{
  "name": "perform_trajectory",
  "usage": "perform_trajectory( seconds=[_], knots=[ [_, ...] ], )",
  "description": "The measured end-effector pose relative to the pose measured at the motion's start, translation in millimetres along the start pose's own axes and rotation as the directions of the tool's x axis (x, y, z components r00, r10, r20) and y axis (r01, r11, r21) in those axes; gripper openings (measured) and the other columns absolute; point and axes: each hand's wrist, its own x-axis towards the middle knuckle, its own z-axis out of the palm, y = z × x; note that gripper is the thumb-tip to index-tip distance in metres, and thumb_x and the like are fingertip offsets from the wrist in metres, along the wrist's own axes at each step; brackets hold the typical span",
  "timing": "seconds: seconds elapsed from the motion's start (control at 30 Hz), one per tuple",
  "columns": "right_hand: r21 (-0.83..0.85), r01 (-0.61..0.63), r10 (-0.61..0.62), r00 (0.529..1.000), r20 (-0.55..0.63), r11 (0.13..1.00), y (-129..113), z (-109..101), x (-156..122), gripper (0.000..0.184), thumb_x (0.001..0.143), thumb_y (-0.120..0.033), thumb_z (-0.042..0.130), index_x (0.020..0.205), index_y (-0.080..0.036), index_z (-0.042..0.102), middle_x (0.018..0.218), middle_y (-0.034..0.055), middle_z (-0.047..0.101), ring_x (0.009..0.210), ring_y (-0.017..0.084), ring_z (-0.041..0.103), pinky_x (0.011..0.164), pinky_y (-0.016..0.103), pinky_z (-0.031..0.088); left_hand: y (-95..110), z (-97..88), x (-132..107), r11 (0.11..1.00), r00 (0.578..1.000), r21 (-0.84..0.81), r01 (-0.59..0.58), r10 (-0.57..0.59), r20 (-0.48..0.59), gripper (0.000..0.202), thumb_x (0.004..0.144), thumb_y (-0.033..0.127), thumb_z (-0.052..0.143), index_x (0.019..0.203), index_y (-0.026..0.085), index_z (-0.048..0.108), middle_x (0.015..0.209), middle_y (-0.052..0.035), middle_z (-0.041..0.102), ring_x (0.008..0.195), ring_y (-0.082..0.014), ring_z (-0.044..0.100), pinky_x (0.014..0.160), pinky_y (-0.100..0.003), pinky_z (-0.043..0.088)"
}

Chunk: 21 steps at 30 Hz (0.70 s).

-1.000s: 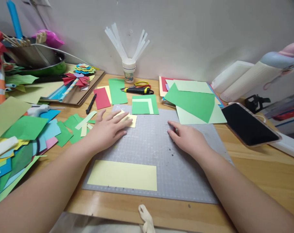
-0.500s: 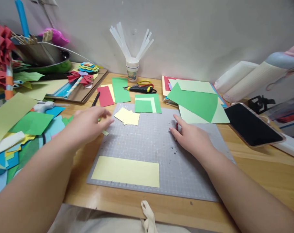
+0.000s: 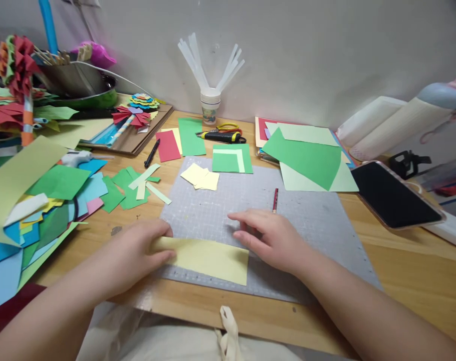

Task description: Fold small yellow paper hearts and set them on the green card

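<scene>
A pale yellow paper strip (image 3: 213,259) lies along the near edge of the grey cutting mat (image 3: 310,235). My left hand (image 3: 147,250) has its left end between thumb and fingers; the covered part of the strip is hidden. Over the mat, just beyond the strip's right end, my right hand (image 3: 269,238) is held with fingers apart and nothing in them. Past its knuckles lies a short dark red stick (image 3: 275,200), perhaps a pencil, its near end hidden by the hand. Small pale yellow paper pieces (image 3: 200,177) overlap on the mat's far left part.
Green paper scraps (image 3: 128,188) lie left of the mat, by a black pen (image 3: 152,153). A utility knife (image 3: 221,136), a paper cup (image 3: 210,108) with white sticks and stacked coloured paper (image 3: 306,155) stand behind. A phone (image 3: 395,193) is at right; a paper pile (image 3: 51,220) at left.
My left hand has come down from the scraps to the strip's left end and taken hold of it. My right hand has moved nearer and left, away from the dark red stick.
</scene>
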Motion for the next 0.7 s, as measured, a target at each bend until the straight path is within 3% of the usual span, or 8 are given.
perform_trajectory(
  seconds=[0.2, 0.37, 0.47, 0.5, 0.57, 0.6, 0.67, 0.7],
  knots=[
    [0.281, -0.103, 0.087, 0.994, 0.067, 0.954, 2, -1, 3, 0.01, 0.083, -0.028, 0.063, 0.084, -0.018, 0.065, 0.079, 0.0022, 0.066, 0.075, 0.016, 0.059, 0.072, 0.03, 0.044, 18, 0.0, 9, 0.894, 0.99, -0.426, 0.137, -0.141, 0.022, 0.028, 0.072, 0.05, 0.067, 0.074, 0.022, 0.064, 0.069, 0.0003, 0.066, 0.069, -0.0215, 0.062, 0.058, -0.027, 0.047],
    [0.65, -0.376, 0.266, 0.926, 0.266, 0.66, 11, -7, 5, 0.023, 0.085, -0.037, 0.056, 0.073, -0.017, 0.056, 0.065, -0.0012, 0.057, 0.059, 0.011, 0.05, 0.058, 0.025, 0.039, 21, 1.5, 18, 0.577, 0.973, -0.792, 0.199, -0.215, 0.088, 0.033, 0.071, 0.044, 0.072, 0.096, 0.023, 0.07, 0.087, -0.0039, 0.074, 0.087, -0.0275, 0.068, 0.076, -0.037, 0.054],
    [0.694, -0.353, 0.299, 0.932, 0.204, 0.627, 15, -9, 6, 0.026, 0.085, -0.043, 0.056, 0.08, -0.018, 0.056, 0.069, -0.001, 0.057, 0.057, 0.01, 0.049, 0.052, 0.023, 0.036, 27, -2.0, 14, 0.67, 0.949, -0.74, 0.057, -0.267, -0.168, 0.025, 0.075, 0.044, 0.07, 0.09, 0.024, 0.071, 0.08, -0.0014, 0.073, 0.076, -0.0232, 0.068, 0.069, -0.034, 0.053],
    [0.693, -0.324, 0.32, 0.937, 0.14, 0.644, 16, -8, 6, 0.025, 0.085, -0.043, 0.056, 0.083, -0.018, 0.057, 0.072, -0.0002, 0.058, 0.058, 0.01, 0.05, 0.052, 0.023, 0.036, 30, -3.2, 12, 0.753, 0.894, -0.657, -0.046, -0.263, -0.363, 0.019, 0.077, 0.041, 0.069, 0.087, 0.025, 0.07, 0.078, 0.0002, 0.072, 0.073, -0.0209, 0.066, 0.065, -0.032, 0.052],
    [0.645, -0.241, 0.343, 0.939, -0.034, 0.725, 17, -5, 7, 0.02, 0.086, -0.038, 0.055, 0.09, -0.019, 0.057, 0.08, 0.002, 0.06, 0.064, 0.012, 0.053, 0.054, 0.025, 0.039, 33, -3.0, 5, 0.911, 0.563, -0.273, -0.309, -0.056, -0.824, 0.005, 0.079, 0.028, 0.069, 0.083, 0.026, 0.068, 0.08, 0.0023, 0.069, 0.073, -0.0172, 0.063, 0.066, -0.03, 0.049],
    [0.586, -0.197, 0.332, 0.934, -0.131, 0.786, 17, -3, 7, 0.017, 0.087, -0.034, 0.055, 0.094, -0.019, 0.057, 0.084, 0.003, 0.06, 0.067, 0.013, 0.053, 0.056, 0.025, 0.04, 33, -0.6, 1, 0.913, 0.431, 0.007, -0.409, 0.2, -0.88, 0.009, 0.075, 0.022, 0.072, 0.083, 0.026, 0.067, 0.082, 0.002, 0.068, 0.074, -0.0171, 0.062, 0.069, -0.031, 0.048],
    [0.421, -0.111, 0.255, 0.918, -0.304, 0.9, 17, -1, 6, 0.014, 0.087, -0.025, 0.054, 0.099, -0.019, 0.058, 0.091, 0.0043, 0.06, 0.072, 0.014, 0.053, 0.06, 0.027, 0.041, 35, 10.0, -4, 0.685, 0.278, 0.513, -0.518, 0.702, -0.656, 0.011, 0.078, 0.02, 0.068, 0.087, 0.025, 0.069, 0.082, 0.0013, 0.069, 0.075, -0.0172, 0.062, 0.072, -0.034, 0.045],
    [0.337, -0.068, 0.197, 0.91, -0.366, 0.939, 16, 0, 6, 0.014, 0.087, -0.02, 0.053, 0.1, -0.019, 0.058, 0.092, 0.0044, 0.059, 0.074, 0.014, 0.053, 0.062, 0.027, 0.042, 36, 18.1, -6, 0.583, 0.293, 0.619, -0.527, 0.808, -0.511, 0.014, 0.079, 0.014, 0.066, 0.09, 0.024, 0.069, 0.082, 0.0007, 0.07, 0.078, -0.0171, 0.063, 0.073, -0.033, 0.044]
  ],
)
